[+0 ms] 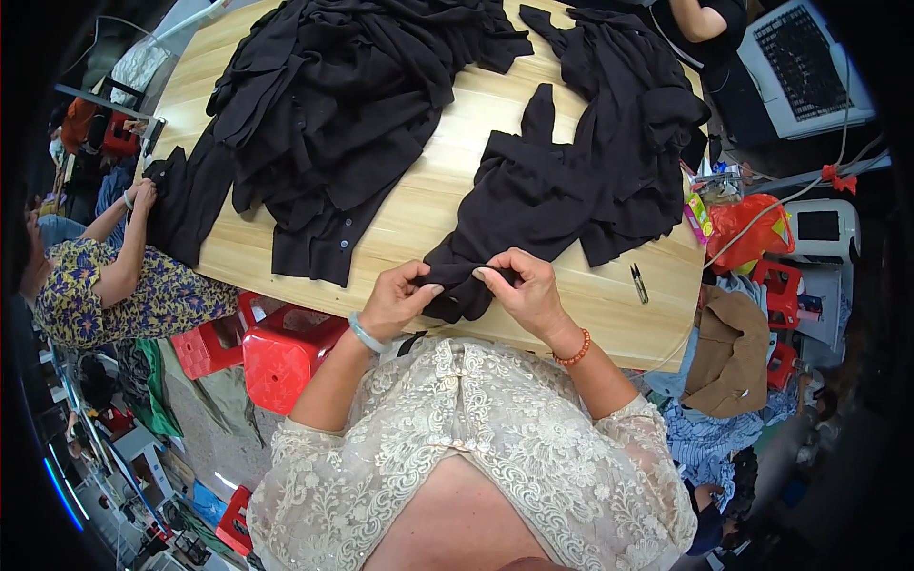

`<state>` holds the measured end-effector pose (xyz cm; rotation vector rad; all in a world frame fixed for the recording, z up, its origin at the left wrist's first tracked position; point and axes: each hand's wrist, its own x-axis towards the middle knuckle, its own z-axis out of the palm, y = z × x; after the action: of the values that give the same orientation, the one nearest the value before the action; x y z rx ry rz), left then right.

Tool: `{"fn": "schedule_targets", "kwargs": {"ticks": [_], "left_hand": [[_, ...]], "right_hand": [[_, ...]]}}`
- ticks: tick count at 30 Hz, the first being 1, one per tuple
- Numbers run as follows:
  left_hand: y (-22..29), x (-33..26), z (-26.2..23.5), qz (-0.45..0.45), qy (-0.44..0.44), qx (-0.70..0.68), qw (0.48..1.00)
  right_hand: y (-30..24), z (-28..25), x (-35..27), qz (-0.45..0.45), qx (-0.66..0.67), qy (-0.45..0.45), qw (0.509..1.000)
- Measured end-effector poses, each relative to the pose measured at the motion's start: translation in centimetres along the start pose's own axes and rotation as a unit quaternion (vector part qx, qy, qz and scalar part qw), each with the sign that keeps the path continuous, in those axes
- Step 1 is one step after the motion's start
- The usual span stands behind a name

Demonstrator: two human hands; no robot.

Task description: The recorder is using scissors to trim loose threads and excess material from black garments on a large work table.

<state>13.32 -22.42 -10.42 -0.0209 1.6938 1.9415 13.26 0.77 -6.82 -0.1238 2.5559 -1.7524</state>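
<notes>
A black garment (543,195) lies spread on the pale wooden table (428,190), its near end bunched at the table's front edge. My left hand (398,297) pinches that bunched black cloth from the left, a pale green bangle on the wrist. My right hand (528,290) grips the same cloth from the right, thumb and fingers closed on a fold, an orange bead bracelet on the wrist. Both hands almost touch over the fold.
A big heap of black garments (333,105) covers the table's far left. Small black thread snips (639,283) lie at the right edge. A person in a patterned top (124,285) works at left. Red plastic stools (281,352) stand below the table. A laptop (804,62) sits far right.
</notes>
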Motion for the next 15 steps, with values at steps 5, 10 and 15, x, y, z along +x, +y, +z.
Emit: {"fn": "schedule_targets", "kwargs": {"ticks": [5, 10, 15], "left_hand": [[1.8, 0.0, 0.4, 0.009, -0.016, -0.045, 0.999], [1.6, -0.2, 0.6, 0.029, 0.034, 0.071, 0.996], [3.3, 0.1, 2.0, 0.095, 0.054, 0.246, 0.963]], "right_hand": [[0.1, -0.2, 0.6, -0.067, -0.074, -0.012, 0.995], [-0.4, -0.4, 1.5, -0.11, -0.2, -0.035, 0.973], [-1.4, 0.9, 2.6, -0.093, -0.004, -0.145, 0.985]]}}
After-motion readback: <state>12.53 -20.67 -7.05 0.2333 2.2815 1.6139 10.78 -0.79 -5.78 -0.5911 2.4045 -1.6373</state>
